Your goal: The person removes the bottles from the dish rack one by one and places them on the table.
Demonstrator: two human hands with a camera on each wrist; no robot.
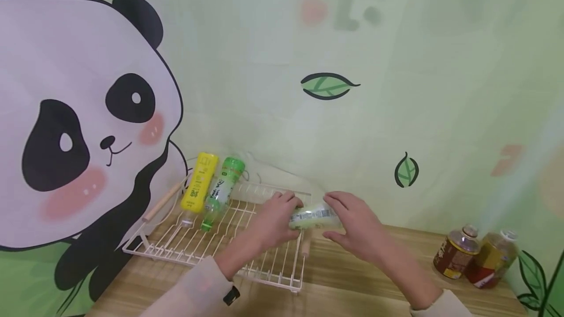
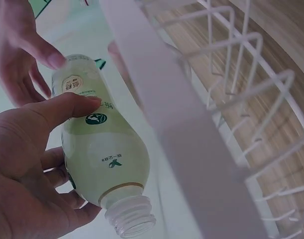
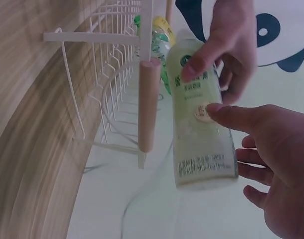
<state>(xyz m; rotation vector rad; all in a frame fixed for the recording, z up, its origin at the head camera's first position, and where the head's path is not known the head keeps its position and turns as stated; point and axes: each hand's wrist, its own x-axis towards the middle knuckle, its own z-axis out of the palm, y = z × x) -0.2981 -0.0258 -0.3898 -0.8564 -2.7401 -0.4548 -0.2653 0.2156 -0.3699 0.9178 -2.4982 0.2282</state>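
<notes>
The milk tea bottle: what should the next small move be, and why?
Probably tilt the milk tea bottle neck-down over the white rack. The left hand grips it near the rack, it is uncapped, and the yellow bottle and green bottle both lean neck-down there, so matching them seems sensible.

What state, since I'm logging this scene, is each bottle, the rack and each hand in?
Pale green bottle: uncapped, held off the table
Left hand: gripping the pale green bottle
Right hand: at that bottle's base end, fingers loosely spread
White rack: standing on the table, two bottles in it
Yellow bottle: in the rack, leaning, neck down
Bright green bottle: likewise
Brown-labelled bottle: upright on the table
Red-and-gold bottle: upright beside it
</notes>
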